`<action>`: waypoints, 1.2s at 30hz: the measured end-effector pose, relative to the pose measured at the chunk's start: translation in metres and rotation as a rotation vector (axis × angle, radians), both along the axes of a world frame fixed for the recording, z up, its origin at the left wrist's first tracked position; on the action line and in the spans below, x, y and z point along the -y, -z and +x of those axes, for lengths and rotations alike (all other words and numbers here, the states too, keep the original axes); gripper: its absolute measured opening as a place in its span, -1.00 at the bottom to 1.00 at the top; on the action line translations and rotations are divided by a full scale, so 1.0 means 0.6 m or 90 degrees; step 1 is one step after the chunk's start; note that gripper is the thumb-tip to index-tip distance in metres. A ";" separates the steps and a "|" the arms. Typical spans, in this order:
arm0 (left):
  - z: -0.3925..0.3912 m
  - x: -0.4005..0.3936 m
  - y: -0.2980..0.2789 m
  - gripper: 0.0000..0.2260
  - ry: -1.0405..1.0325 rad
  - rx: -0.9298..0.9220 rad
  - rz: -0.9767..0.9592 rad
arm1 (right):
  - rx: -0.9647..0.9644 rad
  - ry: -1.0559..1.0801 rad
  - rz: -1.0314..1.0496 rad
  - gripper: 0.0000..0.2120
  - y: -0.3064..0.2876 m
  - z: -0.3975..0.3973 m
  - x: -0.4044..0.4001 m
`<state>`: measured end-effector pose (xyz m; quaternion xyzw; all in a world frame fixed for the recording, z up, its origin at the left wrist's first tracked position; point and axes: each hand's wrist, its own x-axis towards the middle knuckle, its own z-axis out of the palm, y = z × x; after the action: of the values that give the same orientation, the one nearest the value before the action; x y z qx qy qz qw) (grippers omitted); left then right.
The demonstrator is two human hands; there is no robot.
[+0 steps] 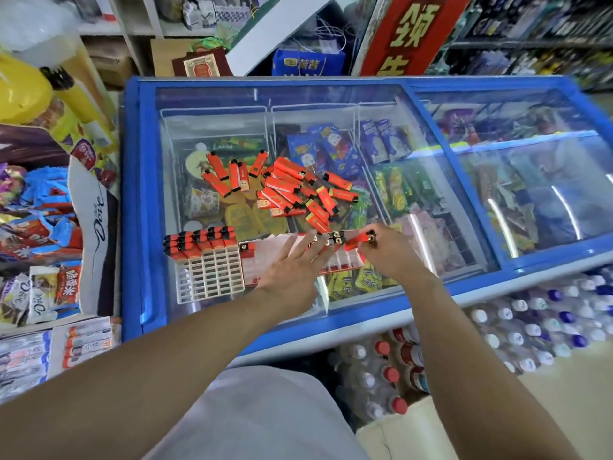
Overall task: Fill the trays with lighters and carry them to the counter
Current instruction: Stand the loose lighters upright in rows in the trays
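Head view: I am steadying the second tray (335, 262) at frame centre with my flat, open left hand (292, 270), while my right hand (388, 252) is pinching one lighter (356, 242) over it. The first tray (212, 277) at centre left is showing only its top rows filled. Loose lighters (288, 190) are lying above on the freezer lid (331, 127); carrying is not yet done.

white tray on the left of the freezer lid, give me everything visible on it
The white tray is a rectangular plastic-looking grid of small slots, lying flat on the glass freezer lid near its front-left corner. Its far rows hold upright orange lighters with black tops; the near rows are empty. Its right edge sits against the second tray, which both hands are working on. Neither hand touches the white one.
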<state>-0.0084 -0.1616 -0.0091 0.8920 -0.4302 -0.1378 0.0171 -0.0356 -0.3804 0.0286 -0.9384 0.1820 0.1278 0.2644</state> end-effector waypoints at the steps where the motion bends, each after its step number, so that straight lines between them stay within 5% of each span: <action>1: 0.002 0.010 -0.001 -0.21 0.003 0.002 0.017 | 0.011 -0.004 -0.012 -0.87 0.005 0.004 -0.001; 7: 0.009 0.049 -0.005 -0.22 0.016 0.042 0.072 | 0.065 -0.003 -0.022 -0.87 0.035 0.016 -0.001; 16: 0.002 0.055 0.003 -0.26 0.014 0.025 0.124 | 0.156 0.193 0.100 -0.89 0.071 0.001 -0.023; 36: 0.011 0.050 0.003 -0.21 0.019 -0.011 0.086 | 0.130 0.232 0.206 -0.73 0.081 0.006 -0.017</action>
<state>-0.0017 -0.1917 -0.0106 0.8832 -0.4333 -0.1747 -0.0416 -0.0317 -0.3704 -0.0202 -0.8436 0.2978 0.0102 0.4468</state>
